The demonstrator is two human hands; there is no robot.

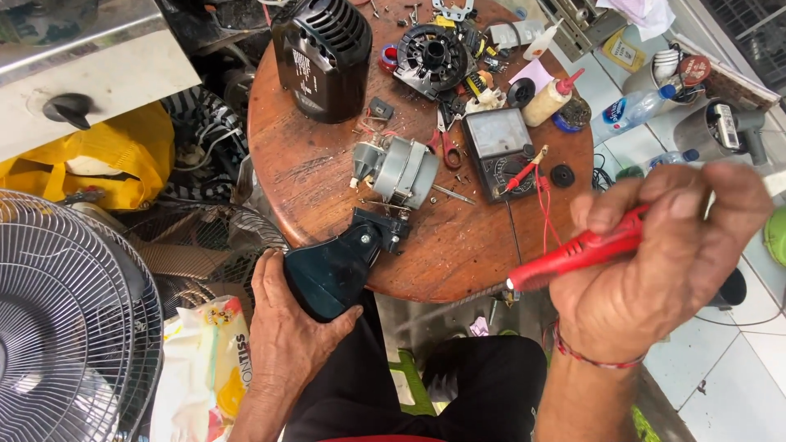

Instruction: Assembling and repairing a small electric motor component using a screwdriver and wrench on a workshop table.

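Hands are working over a round wooden table crowded with fan parts. The left hand, at seven o'clock of the tabletop, is gripping a dark teal fan neck housing whose black bracket is resting on the table edge. The right hand, at four o'clock, is clenching a red test probe, its metal tip pointing toward the table edge. A grey fan motor is lying at the centre, just beyond the bracket. An analog multimeter is sitting at two o'clock of the motor, red leads trailing from it. A black motor cover is standing at eleven o'clock, and a wire fan guard is filling the lower left.
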